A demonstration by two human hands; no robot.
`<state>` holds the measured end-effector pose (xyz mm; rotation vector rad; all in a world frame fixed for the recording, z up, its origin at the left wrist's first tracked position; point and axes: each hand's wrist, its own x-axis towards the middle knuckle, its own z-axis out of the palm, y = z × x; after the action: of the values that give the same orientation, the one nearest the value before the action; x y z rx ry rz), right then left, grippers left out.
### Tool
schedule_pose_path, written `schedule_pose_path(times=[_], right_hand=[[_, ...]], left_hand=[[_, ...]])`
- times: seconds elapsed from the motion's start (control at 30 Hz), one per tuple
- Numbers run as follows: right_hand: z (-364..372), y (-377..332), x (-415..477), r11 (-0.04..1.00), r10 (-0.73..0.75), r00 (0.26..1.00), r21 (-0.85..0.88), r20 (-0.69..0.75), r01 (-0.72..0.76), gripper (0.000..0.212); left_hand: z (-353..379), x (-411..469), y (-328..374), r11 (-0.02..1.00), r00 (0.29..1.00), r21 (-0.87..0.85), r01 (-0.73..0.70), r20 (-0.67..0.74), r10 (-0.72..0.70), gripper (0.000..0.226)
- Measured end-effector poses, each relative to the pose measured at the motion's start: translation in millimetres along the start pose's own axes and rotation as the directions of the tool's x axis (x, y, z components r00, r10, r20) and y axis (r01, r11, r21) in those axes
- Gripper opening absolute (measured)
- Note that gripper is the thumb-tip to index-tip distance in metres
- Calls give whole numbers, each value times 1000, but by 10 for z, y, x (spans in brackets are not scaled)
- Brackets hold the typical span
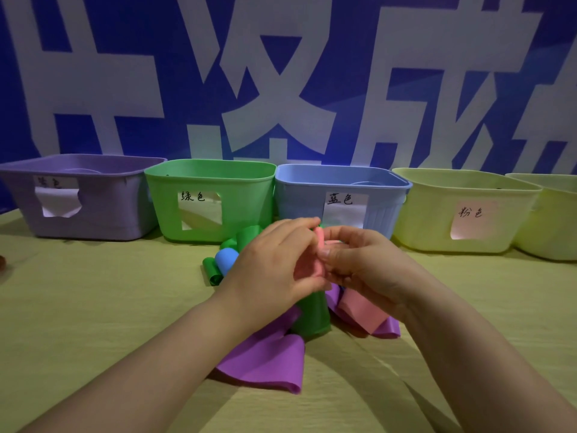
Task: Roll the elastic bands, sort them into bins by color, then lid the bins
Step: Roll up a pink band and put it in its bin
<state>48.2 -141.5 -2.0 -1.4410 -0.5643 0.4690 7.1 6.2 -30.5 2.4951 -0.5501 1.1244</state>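
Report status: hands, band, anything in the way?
Left hand, right hand: both pinching pink band. Yellow bin labelled pink: no lid on. Loose bands piled beneath hands.

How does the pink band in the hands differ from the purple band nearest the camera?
The pink band is held up, pinched between the left hand and right hand; the purple band lies on the table, untouched. The pink band's held end looks partly rolled; the purple band is spread loose and unrolled. They also differ in colour. Neither has been sorted yet.
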Motion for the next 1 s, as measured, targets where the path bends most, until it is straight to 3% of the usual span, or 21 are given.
schedule_pose_path(times=[0.37, 0.6, 0.77, 1.0], right_hand=[[7, -25, -7, 996, 89, 996, -24, 32, -88, 21], [16, 9, 24, 997, -31, 995, -75, -91, 24, 16], [-7, 15, 48, 995, -75, 976, -73, -205, 61, 27], [-16, 23, 50, 997, -63, 981, -59, -183, 53, 21]], left_hand=[[26, -2, -20, 999, 999, 43, -26, 21, 25, 39], [42, 14, -15, 995, 998, 99, -1, -56, 6, 38], [27, 28, 6, 994, 996, 112, 16, -94, -5, 32], [11, 31, 20, 985, 995, 165, 58, -84, -44, 43]])
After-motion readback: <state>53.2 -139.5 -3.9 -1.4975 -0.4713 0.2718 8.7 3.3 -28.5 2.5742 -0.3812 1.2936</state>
